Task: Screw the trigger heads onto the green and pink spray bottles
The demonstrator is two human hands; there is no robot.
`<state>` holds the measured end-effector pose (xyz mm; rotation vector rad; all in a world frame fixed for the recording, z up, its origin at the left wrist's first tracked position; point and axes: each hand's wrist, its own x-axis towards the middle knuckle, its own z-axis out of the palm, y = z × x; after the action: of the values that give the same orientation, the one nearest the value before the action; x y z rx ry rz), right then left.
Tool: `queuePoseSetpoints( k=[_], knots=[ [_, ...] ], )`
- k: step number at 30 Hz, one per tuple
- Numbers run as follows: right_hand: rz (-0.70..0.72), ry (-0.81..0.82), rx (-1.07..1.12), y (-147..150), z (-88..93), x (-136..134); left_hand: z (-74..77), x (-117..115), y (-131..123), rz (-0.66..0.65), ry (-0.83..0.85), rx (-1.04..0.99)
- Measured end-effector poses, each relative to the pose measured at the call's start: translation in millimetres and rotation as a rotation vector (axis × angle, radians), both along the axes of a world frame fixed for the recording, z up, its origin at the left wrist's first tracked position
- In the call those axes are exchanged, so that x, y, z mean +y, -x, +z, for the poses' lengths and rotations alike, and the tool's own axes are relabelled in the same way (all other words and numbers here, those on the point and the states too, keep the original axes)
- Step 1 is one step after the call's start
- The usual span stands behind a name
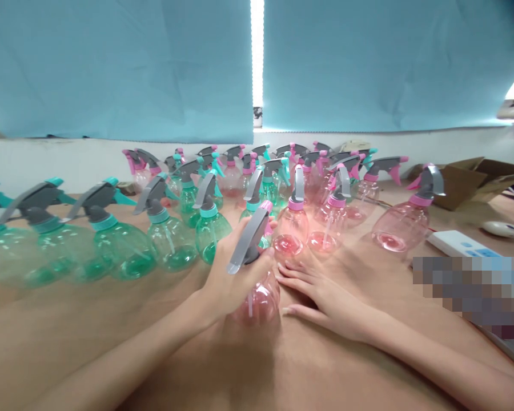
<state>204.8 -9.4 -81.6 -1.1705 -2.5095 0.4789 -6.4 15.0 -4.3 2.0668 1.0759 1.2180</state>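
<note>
My left hand (235, 268) is wrapped round the neck of a pink spray bottle (261, 302) with a grey trigger head. The bottle stands near the middle of the table, and its collar is hidden by my fingers. My right hand (312, 288) lies flat with its fingers stretched out, just right of that bottle; whether the fingertips touch it I cannot tell. Directly behind my hands stand two more pink spray bottles (292, 228). A row of green spray bottles (171, 242) with teal collars runs off to the left.
Many more pink and green bottles crowd the back of the table (163, 371). A lone pink bottle (405, 220) stands at right. Beyond it are an open cardboard box (475, 177), a white box (458, 242) and a white computer mouse (503, 229). Blue curtains (124, 68) hang behind.
</note>
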Motion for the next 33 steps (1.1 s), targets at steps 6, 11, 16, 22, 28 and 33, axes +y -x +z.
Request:
queuePoseSetpoints(
  k=[6, 11, 16, 22, 28, 33],
  knots=[
    [0.003, 0.007, -0.017, 0.1, 0.5, -0.8, 0.7, -0.5, 0.1, -0.006, -0.006, -0.026],
    [-0.002, 0.009, -0.036, 0.1, 1.3, -0.2, 0.8, -0.4, 0.5, 0.011, -0.013, 0.004],
    [0.001, 0.002, -0.016, -0.4, -1.2, -0.2, -0.3, 0.2, 1.3, -0.006, 0.008, -0.01],
    [0.001, 0.011, 0.002, 0.0, 0.5, -1.2, -1.3, -0.8, 0.6, 0.004, 0.046, 0.005],
    [-0.004, 0.005, 0.023, -0.1, 0.6, -1.5, 0.0, 0.1, 0.7, 0.001, 0.01, -0.004],
    [0.0, 0.012, 0.006, -0.1, 0.4, -1.4, -0.3, 0.0, 1.3, 0.008, 0.019, 0.015]
  ],
)
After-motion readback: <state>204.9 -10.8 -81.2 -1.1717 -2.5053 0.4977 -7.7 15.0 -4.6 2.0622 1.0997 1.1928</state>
